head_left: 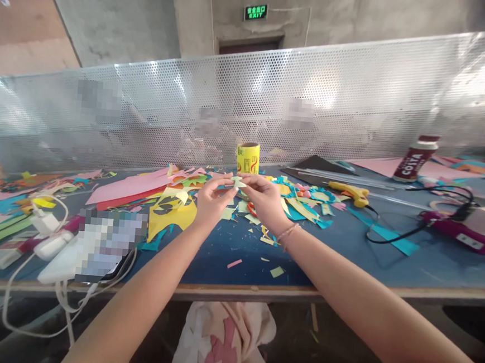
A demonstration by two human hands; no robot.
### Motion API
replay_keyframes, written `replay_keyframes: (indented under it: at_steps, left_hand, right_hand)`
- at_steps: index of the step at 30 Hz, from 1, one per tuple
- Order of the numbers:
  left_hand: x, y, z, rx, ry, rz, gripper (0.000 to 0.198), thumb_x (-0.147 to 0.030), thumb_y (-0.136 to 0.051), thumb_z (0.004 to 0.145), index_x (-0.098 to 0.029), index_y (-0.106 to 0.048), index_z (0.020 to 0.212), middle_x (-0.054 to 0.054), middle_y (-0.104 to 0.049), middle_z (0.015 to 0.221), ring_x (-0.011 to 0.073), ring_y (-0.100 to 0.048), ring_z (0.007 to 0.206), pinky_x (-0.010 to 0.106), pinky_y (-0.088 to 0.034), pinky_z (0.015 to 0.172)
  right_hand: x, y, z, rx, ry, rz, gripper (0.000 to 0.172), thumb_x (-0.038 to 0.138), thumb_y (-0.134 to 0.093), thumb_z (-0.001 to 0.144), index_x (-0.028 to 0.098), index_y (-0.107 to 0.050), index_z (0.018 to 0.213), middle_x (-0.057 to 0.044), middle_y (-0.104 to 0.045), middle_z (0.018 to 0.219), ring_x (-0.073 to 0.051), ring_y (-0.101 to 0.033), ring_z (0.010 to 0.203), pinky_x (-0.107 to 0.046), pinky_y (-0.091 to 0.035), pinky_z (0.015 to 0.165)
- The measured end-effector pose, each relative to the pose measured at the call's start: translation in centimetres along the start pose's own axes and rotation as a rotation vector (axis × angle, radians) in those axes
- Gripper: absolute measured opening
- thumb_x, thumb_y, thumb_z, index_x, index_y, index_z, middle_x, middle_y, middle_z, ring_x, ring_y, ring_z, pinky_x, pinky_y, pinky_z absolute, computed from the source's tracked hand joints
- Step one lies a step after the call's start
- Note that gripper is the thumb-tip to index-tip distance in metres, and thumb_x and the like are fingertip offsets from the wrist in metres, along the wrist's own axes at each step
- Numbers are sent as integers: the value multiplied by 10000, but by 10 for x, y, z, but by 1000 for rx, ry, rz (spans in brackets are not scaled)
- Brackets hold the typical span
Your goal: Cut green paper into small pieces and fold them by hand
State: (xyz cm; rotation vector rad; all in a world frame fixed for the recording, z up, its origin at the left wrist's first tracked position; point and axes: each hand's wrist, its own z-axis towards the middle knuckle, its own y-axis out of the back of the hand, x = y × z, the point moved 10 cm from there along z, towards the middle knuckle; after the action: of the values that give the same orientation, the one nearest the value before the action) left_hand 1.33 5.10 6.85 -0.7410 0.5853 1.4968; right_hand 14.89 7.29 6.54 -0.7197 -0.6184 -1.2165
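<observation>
Between my two hands, above the blue table, is a small pale green paper piece. My left hand pinches its left side with thumb and forefinger. The fingers of my right hand close on its right side; a thin bracelet is on that wrist. Below and around the hands lie cut paper scraps in several colours. A yellow paper sheet with cut-outs is left of my left hand. Directly behind the hands stands a yellow tape roll.
A yellow glue gun lies to the right, near a purple power strip with black cables. A dark red bottle stands behind them. Phones, chargers and white cables crowd the left front. A perforated metal screen borders the far side.
</observation>
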Motion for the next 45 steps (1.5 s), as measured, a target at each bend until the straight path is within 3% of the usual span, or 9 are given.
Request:
replay_keyframes:
  at_steps: [7, 15, 27, 33, 40, 45]
  left_hand:
    - [6, 1, 1, -36, 68, -11, 197, -317, -704, 645, -163, -617, 732, 62, -677, 865, 152, -630, 782, 304, -498, 721]
    - [5, -1, -1, -39, 73, -15, 224, -298, -729, 613, -180, -581, 732, 37, -673, 799, 128, -627, 709, 266, -496, 660]
    - [5, 2, 1, -39, 44, -3, 171, -302, -693, 663, -180, -610, 749, 44, -681, 825, 134, -627, 744, 280, -501, 702]
    - [-5, 1, 1, -3, -70, 115, 166, -315, -655, 707, -193, -632, 818, 63, -665, 882, 154, -621, 797, 314, -502, 754]
    - [-15, -1, -1, 29, -197, 216, 166, -292, -622, 741, -199, -644, 876, 83, -656, 992, 188, -601, 947, 346, -481, 829]
    - [-20, 0, -2, 11, -265, 300, 169, -266, -616, 746, -210, -632, 905, 74, -664, 973, 176, -613, 893, 335, -495, 790]
  right_hand:
    - [4, -1, -1, 10, 22, -71, 133, 322, -699, 667, 209, -646, 713, -36, -647, 869, -160, -602, 824, -339, -488, 768]
    - [1, -4, -2, 25, 13, -44, 193, 317, -715, 640, 209, -585, 733, -1, -617, 766, -130, -578, 710, -299, -475, 685]
    - [3, -9, -4, 78, -10, -7, 140, 246, -649, 677, 211, -576, 792, -4, -622, 806, -132, -592, 755, -310, -481, 764]
    - [-1, -12, -4, 123, -67, 73, 147, 343, -560, 748, 234, -575, 845, -23, -625, 887, -157, -602, 831, -313, -498, 736]
    - [7, -12, -3, 116, -33, -36, 244, 377, -686, 668, 212, -562, 798, -34, -594, 905, -145, -595, 826, -310, -498, 760]
    - [0, -6, -1, 75, -57, -89, 248, 378, -699, 656, 204, -559, 764, -24, -600, 824, -142, -595, 790, -314, -497, 759]
